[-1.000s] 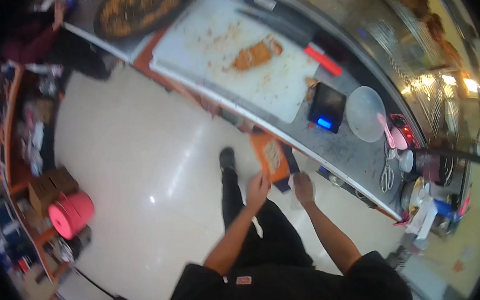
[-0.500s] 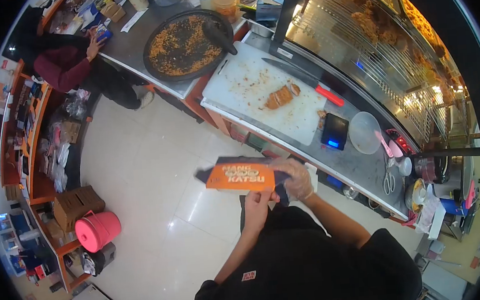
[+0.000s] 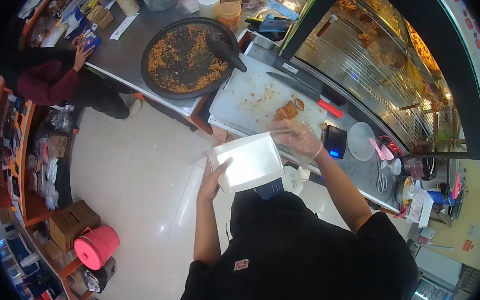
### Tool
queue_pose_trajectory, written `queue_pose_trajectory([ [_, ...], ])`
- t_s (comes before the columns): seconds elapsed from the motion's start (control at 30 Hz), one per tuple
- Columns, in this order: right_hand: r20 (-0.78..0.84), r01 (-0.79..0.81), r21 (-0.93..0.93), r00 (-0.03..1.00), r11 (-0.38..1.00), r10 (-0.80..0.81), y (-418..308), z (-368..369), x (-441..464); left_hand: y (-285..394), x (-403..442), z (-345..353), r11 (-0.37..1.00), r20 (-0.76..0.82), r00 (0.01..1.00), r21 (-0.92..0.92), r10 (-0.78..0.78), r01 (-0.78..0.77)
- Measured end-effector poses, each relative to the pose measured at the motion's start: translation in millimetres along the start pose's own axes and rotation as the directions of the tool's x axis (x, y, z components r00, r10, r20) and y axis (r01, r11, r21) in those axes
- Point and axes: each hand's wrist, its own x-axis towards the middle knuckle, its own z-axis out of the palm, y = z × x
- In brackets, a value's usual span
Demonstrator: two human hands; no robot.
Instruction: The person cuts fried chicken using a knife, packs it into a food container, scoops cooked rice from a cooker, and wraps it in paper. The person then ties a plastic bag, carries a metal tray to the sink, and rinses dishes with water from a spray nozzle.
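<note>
Turned over since the earlier frame, from printed orange face to open white inside: a box (image 3: 249, 161), on the person's side of the cutting board (image 3: 230, 103), long axis roughly crosswise to the body. Gripped at its left end by the left hand (image 3: 211, 180), thumb over the rim. Blurred at the box's far right corner, the gloved right hand (image 3: 300, 138); impossible to tell whether pinching cardboard or merely beside it. Just past those gloved fingers, nearer to right than left, toward the board's right end: sliced cutlet (image 3: 286, 111). Right of the board, a scale (image 3: 335, 139); along its far side, a knife (image 3: 307, 93); beyond its left end, a black pan (image 3: 183, 58).
</note>
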Motion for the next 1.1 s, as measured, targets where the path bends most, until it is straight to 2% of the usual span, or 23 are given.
queue_pose_trajectory([
  [0.03, -0.080, 0.032, -0.204, 0.996, 0.978, -0.049, 6, -9, 9, -10, 5, -6, 1.000, -0.022, 1.000, -0.008, -0.020, 0.020],
  [0.1, -0.183, 0.062, -0.573, 0.962, 0.817, -0.201, 32, -34, 30, -36, 13, -29, 0.999, -0.085, 0.995, -0.022, -0.047, 0.045],
  [0.13, -0.253, -0.087, -0.618, 0.963, 0.781, -0.093, 42, -39, 39, -33, 9, -26, 0.998, -0.137, 0.990, -0.059, -0.014, 0.006],
  [0.23, -0.372, -0.379, -0.856, 0.924, 0.351, 0.091, 85, -17, 53, -29, 11, -27, 0.987, -0.276, 0.961, -0.145, 0.025, -0.068],
  [0.27, -0.385, -0.369, -0.877, 0.923, 0.308, 0.009, 105, -12, 54, -23, 13, -24, 0.993, -0.323, 0.945, -0.095, 0.038, -0.072],
  [0.33, -0.395, -0.319, -0.874, 0.905, 0.367, -0.155, 143, -14, 59, -2, 21, -18, 0.997, -0.419, 0.906, 0.004, 0.067, -0.071],
  [0.37, -0.402, -0.294, -0.871, 0.887, 0.393, -0.229, 153, -17, 58, 4, 27, -19, 0.991, -0.383, 0.915, 0.010, 0.124, -0.130],
  [0.43, -0.445, -0.330, -0.863, 0.855, 0.383, -0.265, 164, -24, 60, 11, 39, -21, 0.973, -0.302, 0.927, 0.016, 0.222, -0.228],
  [0.47, -0.468, -0.351, -0.857, 0.835, 0.377, -0.288, 168, -30, 63, 14, 44, -19, 0.973, -0.322, 0.919, 0.025, 0.226, -0.230],
  [0.6, -0.596, -0.393, -0.738, 0.762, 0.549, -0.255, 180, -56, 67, 35, 61, 5, 0.972, -0.353, 0.906, 0.054, 0.233, -0.228],
  [0.7, -0.766, -0.512, -0.527, 0.631, 0.678, -0.119, 173, -73, 72, 36, 76, 13, 0.966, -0.311, 0.914, 0.099, 0.259, -0.240],
  [0.77, -0.599, -0.395, -0.723, 0.768, 0.567, -0.229, 187, -88, 72, 33, 87, 18, 0.949, -0.313, 0.900, 0.182, 0.303, -0.256],
  [0.8, -0.503, -0.325, -0.802, 0.821, 0.502, -0.272, 189, -91, 74, 33, 91, 20, 0.947, -0.292, 0.903, 0.162, 0.315, -0.278],
  [0.9, -0.470, -0.329, -0.836, 0.842, 0.439, -0.265, 199, -93, 71, 36, 100, 26, 0.938, -0.254, 0.903, 0.112, 0.347, -0.329],
  [0.97, -0.631, -0.261, -0.472, 0.767, 0.842, -0.116, 246, -113, 68, 41, 99, 27, 0.933, -0.259, 0.896, 0.106, 0.361, -0.345],
  [1.0, -0.689, -0.187, -0.228, 0.724, 0.956, -0.022, 272, -124, 68, 41, 98, 26, 0.927, -0.274, 0.886, 0.128, 0.374, -0.352],
  [1.03, -0.702, -0.165, -0.025, 0.706, 0.986, 0.100, 232, -109, 70, 40, 98, 26, 0.921, -0.288, 0.875, 0.150, 0.388, -0.359],
  [1.1, -0.693, -0.079, 0.380, 0.636, 0.922, 0.340, 125, -69, 80, 35, 106, 23, 0.889, -0.304, 0.838, 0.231, 0.453, -0.396],
])
